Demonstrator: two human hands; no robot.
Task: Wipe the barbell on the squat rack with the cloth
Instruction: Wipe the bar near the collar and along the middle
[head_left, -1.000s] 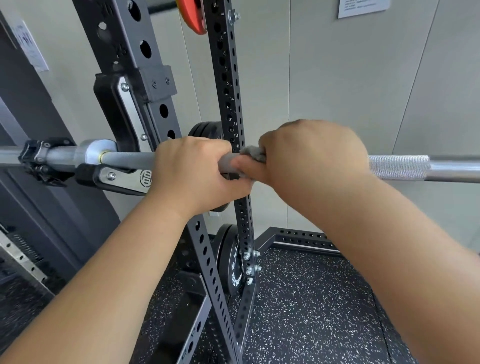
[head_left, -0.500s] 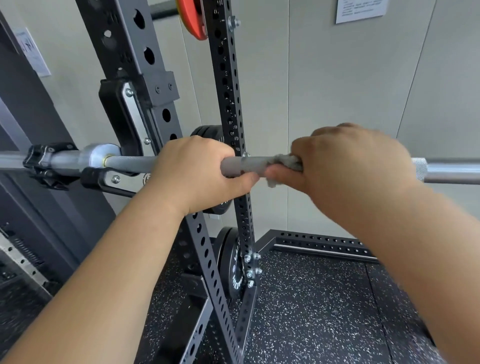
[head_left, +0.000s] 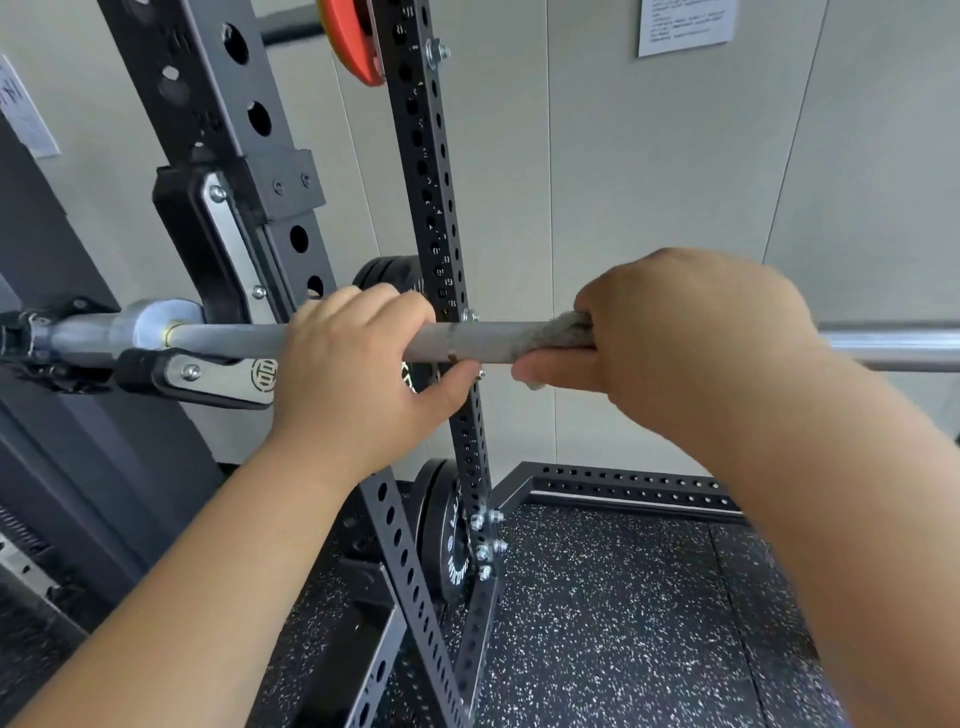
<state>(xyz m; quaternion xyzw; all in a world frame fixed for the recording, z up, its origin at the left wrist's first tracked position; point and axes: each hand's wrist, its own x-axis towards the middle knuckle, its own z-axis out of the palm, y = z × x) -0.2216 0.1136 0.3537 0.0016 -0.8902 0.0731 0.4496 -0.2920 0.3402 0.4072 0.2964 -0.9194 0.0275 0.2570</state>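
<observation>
A silver barbell (head_left: 483, 343) lies level across the view, resting in the J-hook (head_left: 218, 376) of the black squat rack (head_left: 218, 104) at left. My left hand (head_left: 358, 374) grips the bar just right of the hook, fingers over the top and thumb beneath. My right hand (head_left: 685, 338) is wrapped around the bar further right, holding a grey cloth (head_left: 563, 332) against it. Only a frayed edge of the cloth shows at the thumb side; the rest is hidden inside the fist.
A perforated black upright (head_left: 441, 249) stands behind the bar between my hands. Black weight plates (head_left: 447, 540) hang low on the rack, an orange plate (head_left: 353, 36) hangs above. A collar clamp (head_left: 31, 338) sits on the bar's left sleeve. Speckled rubber floor (head_left: 623, 623) lies below.
My right hand with the cloth has slid rightward along the bar, uncovering more of the shaft between the hands. My left hand keeps its grip in the same spot.
</observation>
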